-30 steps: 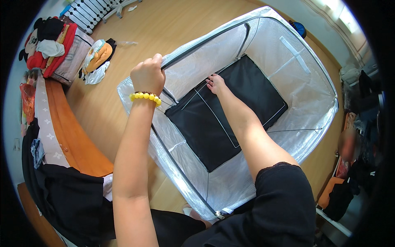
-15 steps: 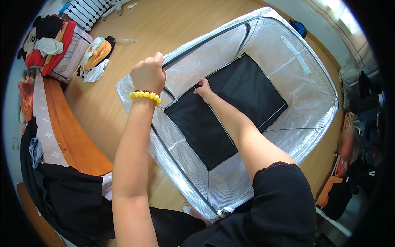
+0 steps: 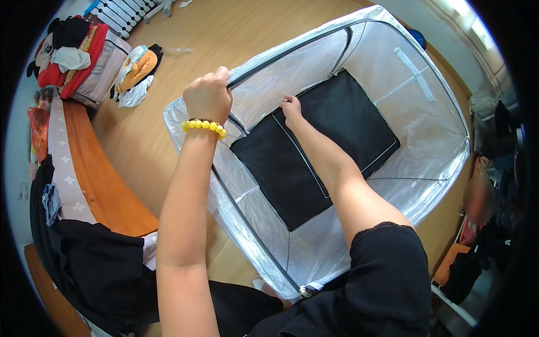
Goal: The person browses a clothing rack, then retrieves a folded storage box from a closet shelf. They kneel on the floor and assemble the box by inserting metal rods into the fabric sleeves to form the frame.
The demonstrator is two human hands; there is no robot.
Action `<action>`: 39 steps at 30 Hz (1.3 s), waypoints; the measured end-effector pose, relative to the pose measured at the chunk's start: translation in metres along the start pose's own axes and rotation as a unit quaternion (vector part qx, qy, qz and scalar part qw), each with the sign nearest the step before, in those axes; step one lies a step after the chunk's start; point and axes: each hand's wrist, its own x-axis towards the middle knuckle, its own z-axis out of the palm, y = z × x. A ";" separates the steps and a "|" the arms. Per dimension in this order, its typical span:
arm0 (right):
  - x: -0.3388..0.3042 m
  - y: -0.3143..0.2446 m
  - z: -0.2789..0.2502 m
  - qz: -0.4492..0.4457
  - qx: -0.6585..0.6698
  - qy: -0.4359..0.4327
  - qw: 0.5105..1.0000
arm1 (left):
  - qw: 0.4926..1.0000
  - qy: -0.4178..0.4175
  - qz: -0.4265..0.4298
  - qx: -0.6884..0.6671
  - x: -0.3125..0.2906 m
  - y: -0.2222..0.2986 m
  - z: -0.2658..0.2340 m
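Observation:
A large silvery storage bag (image 3: 314,264) stands upright on the floor, its top open, with dark zipper trim along the rim. My left hand (image 3: 208,98), a yellow bead bracelet at its wrist, is closed round the bag's left rim. Inside the bag lies a black base panel (image 3: 269,174) with pale lines across it. My right hand (image 3: 291,109) reaches down into the bag, over the panel's far-left edge next to the side wall. Its fingers are pinched together; what is between them, if anything, is too small to make out.
To the left stand a wooden bench (image 3: 106,185) with a pale patterned cover and a packed pink bag (image 3: 106,67) with clothes and a red plush on top. Clothes (image 3: 135,73) lie on the floor beside it. Crowded shelves (image 3: 477,236) line the right side.
My right hand has risen slightly and shifted away from the panel's middle line, toward the far end. The left hand keeps its hold on the rim. The whole view has shifted a little.

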 end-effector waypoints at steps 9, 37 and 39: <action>0.019 0.011 -0.002 -0.019 -0.192 0.009 0.981 | 0.999 0.048 0.024 0.008 0.001 0.004 -0.001; -0.012 -0.041 -0.056 -0.420 -0.727 -0.190 0.508 | 0.999 0.015 -0.014 -0.033 0.003 0.001 -0.004; -0.011 -0.039 -0.055 -0.430 -0.720 -0.224 0.496 | 0.999 0.016 -0.013 -0.034 0.004 0.002 -0.004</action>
